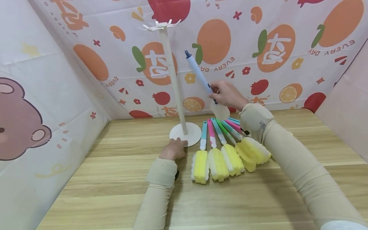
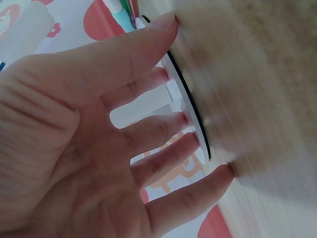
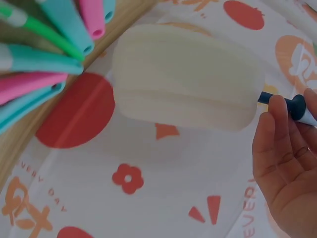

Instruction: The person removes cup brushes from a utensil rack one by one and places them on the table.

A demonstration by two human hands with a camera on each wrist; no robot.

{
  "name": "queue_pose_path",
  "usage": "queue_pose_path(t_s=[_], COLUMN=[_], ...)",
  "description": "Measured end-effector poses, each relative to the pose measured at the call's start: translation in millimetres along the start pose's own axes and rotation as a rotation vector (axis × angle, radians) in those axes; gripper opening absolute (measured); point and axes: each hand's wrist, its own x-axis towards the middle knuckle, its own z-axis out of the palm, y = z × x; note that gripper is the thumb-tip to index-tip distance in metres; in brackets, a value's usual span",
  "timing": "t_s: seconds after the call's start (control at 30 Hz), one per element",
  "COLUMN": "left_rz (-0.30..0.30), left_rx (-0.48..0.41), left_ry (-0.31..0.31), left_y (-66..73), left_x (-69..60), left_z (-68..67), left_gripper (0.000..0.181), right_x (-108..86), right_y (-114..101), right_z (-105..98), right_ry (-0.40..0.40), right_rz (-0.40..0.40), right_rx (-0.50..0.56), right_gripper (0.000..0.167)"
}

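My right hand [image 1: 228, 95] holds a sponge bottle brush in the air, its pale blue handle [image 1: 200, 75] slanting up to the left. The brush's white sponge head [image 3: 188, 77] hangs below the hand, filling much of the right wrist view. A white stand [image 1: 173, 76] with a tall pole, a ring of hooks on top and a round base [image 1: 192, 131] is left of the brush. At the base's near edge rests my left hand [image 1: 173, 149]; in the left wrist view its spread fingers [image 2: 158, 131] touch the rim.
Several yellow-and-white sponge brushes [image 1: 200, 167] lie fanned out on the wooden table [image 1: 115, 185], right of the stand, their coloured handles pointing away. Behind the table hangs a fruit-print cloth [image 1: 214, 41]. A white cloth with a bear print [image 1: 20, 121] is at left.
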Motion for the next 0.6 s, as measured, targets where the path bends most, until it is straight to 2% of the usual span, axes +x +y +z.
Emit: queue_pose_path(t_s=[0.37, 0.6], left_rz=[0.0, -0.011], left_rx=[0.0, -0.002], left_ry=[-0.002, -0.007], left_y=[0.7, 1.4], left_x=[-1.1, -1.1], left_z=[0.1, -0.5], left_gripper=[0.044, 0.046], right_x=[-2.9, -5.6], right_y=[22, 43], right_z=[-9, -13], right_ry=[0.011, 0.012], right_rz=[-0.001, 0.027], right_rx=[-0.164, -0.254], right_gripper=[0.03, 0.025])
